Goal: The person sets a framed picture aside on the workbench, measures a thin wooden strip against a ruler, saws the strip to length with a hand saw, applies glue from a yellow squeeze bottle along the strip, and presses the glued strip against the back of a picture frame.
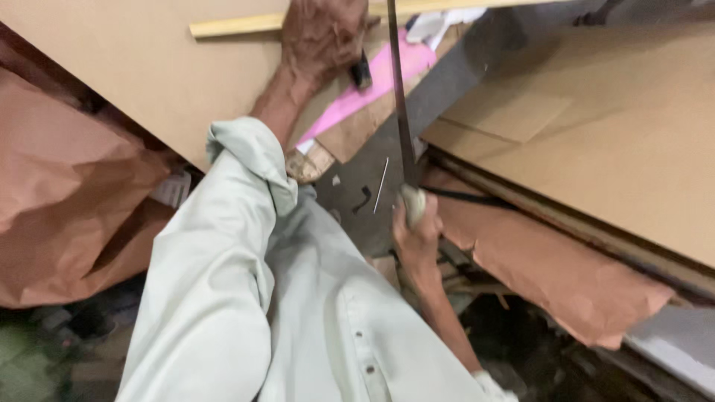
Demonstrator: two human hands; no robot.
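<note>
Nearest the camera is the pale green shirt (298,313), its left sleeve rolled at the forearm. Just past it, near the middle, the right hand (417,231) has its grip clenched around the pale handle (412,202) of a long, thin, dark blade (401,97), apparently a knife or a narrow saw. The blade's long axis runs nearly straight away from the person, leaning a little to the left, with the handle at the near end and the far end pointing out past the top of the view. It lies over the dark gap (439,97) between two brown boards.

Farther off and to the left, the left hand (322,33) presses down on the left board (149,67); its grip looks closed on a small dark object (361,72), though what that is I cannot tell. A pink sheet (372,89) and a light wooden strip (238,26) lie beside it. On the right, the other board (596,126) rests over crumpled brown paper (566,275).

The left hand sits just beside the blade's line, so a slip or a jerk of the blade to the left could cut it. The blade is slender and might also bend or jam if it is twisted in the gap.
</note>
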